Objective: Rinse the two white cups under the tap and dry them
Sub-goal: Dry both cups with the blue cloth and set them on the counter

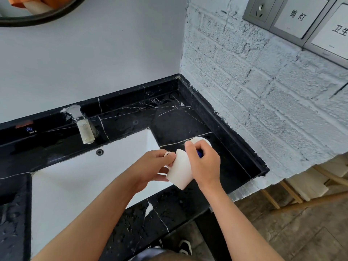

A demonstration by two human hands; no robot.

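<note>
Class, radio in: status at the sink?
Left hand holds cup. Right hand wipes it, blue cloth. Second cup on counter. Nothing obstructing.

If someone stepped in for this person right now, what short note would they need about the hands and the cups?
Left hand: grips the white ceramic cup by its handle side, tilted, over the edge between the white sink basin and the black marble counter.
Right hand: holds something blue, mostly hidden, against that cup.
Second white cup: on the counter behind the right hand.
Clear tap: no water visibly running.
Done: unclear whether the cups are rinsed.
Left: finish wiping this cup, then handle the other.
</note>
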